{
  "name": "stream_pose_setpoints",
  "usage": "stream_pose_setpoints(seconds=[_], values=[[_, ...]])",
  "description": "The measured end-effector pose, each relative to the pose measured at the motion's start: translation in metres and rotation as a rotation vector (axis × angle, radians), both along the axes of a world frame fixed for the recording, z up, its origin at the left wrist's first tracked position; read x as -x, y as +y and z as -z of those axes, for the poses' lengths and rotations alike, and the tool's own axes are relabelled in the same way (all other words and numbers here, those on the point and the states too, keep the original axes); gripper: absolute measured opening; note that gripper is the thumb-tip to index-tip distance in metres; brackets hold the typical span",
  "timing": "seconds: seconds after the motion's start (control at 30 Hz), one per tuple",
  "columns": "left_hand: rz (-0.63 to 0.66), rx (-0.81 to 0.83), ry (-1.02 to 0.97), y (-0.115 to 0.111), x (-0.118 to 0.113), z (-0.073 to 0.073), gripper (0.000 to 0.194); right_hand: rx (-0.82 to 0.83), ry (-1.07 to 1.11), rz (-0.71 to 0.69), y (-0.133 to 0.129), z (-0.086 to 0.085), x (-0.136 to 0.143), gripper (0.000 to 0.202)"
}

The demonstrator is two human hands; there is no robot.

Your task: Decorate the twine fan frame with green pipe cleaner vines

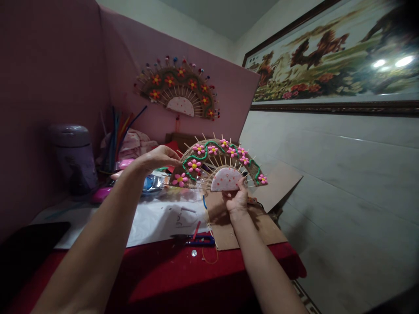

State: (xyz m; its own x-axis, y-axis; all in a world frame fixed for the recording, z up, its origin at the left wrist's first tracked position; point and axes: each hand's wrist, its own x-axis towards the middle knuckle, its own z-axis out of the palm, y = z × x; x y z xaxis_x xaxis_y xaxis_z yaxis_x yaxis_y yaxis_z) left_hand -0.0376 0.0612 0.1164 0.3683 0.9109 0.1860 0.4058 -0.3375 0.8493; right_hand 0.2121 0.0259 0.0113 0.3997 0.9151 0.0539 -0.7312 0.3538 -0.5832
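Note:
A half-round decorative fan [221,159] of thin sticks and brown twine is held up over the table. It carries pink flowers with yellow centres, a wavy green cord and a pale spotted half-circle base [225,179]. My right hand [238,200] grips this base from below, thumb in front. At the fan's upper left edge, my left hand [162,157] pinches the rim near the stick ends; its fingertips are partly hidden. Stick tips stand out along the top edge of the fan.
Blue-handled thread snips [199,240] lie by a brown cardboard sheet [262,226] on the red tablecloth [157,279]. White paper [147,226] spreads at left. A purple canister [73,157] and colourful pipe cleaners [119,135] stand behind. Another fan [180,87] hangs on the pink panel.

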Motion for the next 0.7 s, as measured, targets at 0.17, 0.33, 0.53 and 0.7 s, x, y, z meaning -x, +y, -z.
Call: stream_pose_setpoints(seconds=[0.17, 0.33, 0.53, 0.7], values=[[0.033, -0.021, -0.013, -0.0003, 0.0015, 0.0007, 0.017, 0.010, 0.048, 0.007, -0.0009, -0.0012, 0.0004, 0.026], [0.041, -0.020, -0.016, -0.0018, 0.0008, 0.0002, 0.017, 0.025, 0.073, 0.003, -0.0020, -0.0029, 0.0007, 0.024], [0.011, -0.016, -0.025, -0.0044, -0.0034, -0.0011, 0.016, 0.005, 0.040, 0.004, 0.0013, 0.0012, -0.0014, 0.027], [0.004, -0.016, -0.032, -0.0054, -0.0025, -0.0014, 0.015, 0.003, 0.039, -0.004, 0.0023, 0.0023, -0.0020, 0.026]])
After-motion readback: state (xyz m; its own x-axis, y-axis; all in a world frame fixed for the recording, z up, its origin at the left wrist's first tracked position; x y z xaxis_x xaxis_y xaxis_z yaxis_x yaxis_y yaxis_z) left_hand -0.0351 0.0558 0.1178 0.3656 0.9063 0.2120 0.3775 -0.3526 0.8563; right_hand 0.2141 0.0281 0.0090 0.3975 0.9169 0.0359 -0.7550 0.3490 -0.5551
